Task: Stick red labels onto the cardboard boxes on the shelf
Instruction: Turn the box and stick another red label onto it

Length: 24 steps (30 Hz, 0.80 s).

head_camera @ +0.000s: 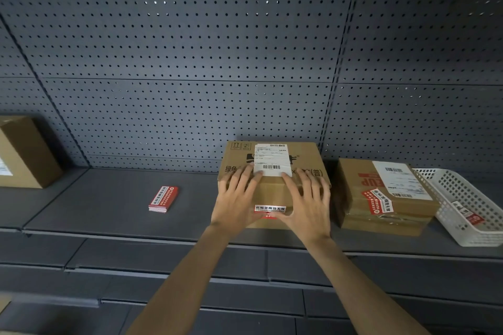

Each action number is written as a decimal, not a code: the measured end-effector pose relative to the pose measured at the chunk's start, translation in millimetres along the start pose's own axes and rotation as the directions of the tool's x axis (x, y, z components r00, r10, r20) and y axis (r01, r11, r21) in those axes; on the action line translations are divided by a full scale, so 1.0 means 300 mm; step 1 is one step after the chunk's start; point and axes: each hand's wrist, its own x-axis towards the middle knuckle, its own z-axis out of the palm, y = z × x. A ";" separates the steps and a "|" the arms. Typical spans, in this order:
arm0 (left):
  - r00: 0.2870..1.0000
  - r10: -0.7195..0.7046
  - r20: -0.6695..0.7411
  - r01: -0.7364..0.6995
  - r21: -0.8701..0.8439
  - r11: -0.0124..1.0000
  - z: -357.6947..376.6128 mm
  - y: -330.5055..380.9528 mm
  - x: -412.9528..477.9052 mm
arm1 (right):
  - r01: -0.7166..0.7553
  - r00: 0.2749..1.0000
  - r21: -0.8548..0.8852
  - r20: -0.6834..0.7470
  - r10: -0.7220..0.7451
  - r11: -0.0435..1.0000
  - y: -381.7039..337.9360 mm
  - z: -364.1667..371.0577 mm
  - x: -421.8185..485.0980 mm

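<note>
A cardboard box (304, 156) with a white shipping label stands in the middle of the grey shelf (109, 207). A red and white label (270, 210) is stuck on its front face, between my thumbs. My left hand (236, 201) and my right hand (307, 204) both lie flat on the box's front top edge, fingers spread, thumbs pressing beside the label. A stack of red labels (163, 198) lies on the shelf to the left. A second box (381, 198) on the right carries a red label (377, 202) on its front.
A third cardboard box (24, 152) stands at the far left of the shelf. A white perforated plastic basket (468, 198) holding label scraps sits at the far right. A grey pegboard wall (190, 62) backs the shelf.
</note>
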 end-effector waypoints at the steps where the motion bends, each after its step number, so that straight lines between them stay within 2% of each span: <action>1: 0.999 -0.033 0.017 0.033 0.005 0.999 0.004 0.013 0.000 | -0.019 1.000 -0.001 -0.007 0.019 1.000 -0.011 0.005 0.001; 5: 0.995 -0.087 0.048 0.086 0.019 0.996 0.028 0.028 0.003 | -0.027 1.000 -0.013 -0.006 0.027 1.000 -0.017 0.014 0.002; 8: 0.999 -0.034 0.025 0.033 0.044 0.999 0.042 0.006 -0.002 | 0.028 0.999 -0.019 0.018 -0.028 0.999 0.018 0.019 0.000; 14: 0.995 0.014 0.102 -0.023 0.089 0.996 0.016 -0.030 -0.010 | 0.109 0.992 0.003 0.061 -0.109 0.994 0.070 0.011 -0.001; 18: 0.997 -0.012 0.073 0.008 0.047 0.999 0.011 0.004 -0.020 | 0.072 0.997 0.019 0.039 -0.073 0.997 0.045 0.003 -0.013; 24: 0.988 -0.108 0.110 0.098 0.098 0.990 0.046 0.038 -0.012 | 0.008 1.000 -0.007 0.025 -0.007 1.000 0.010 0.031 -0.006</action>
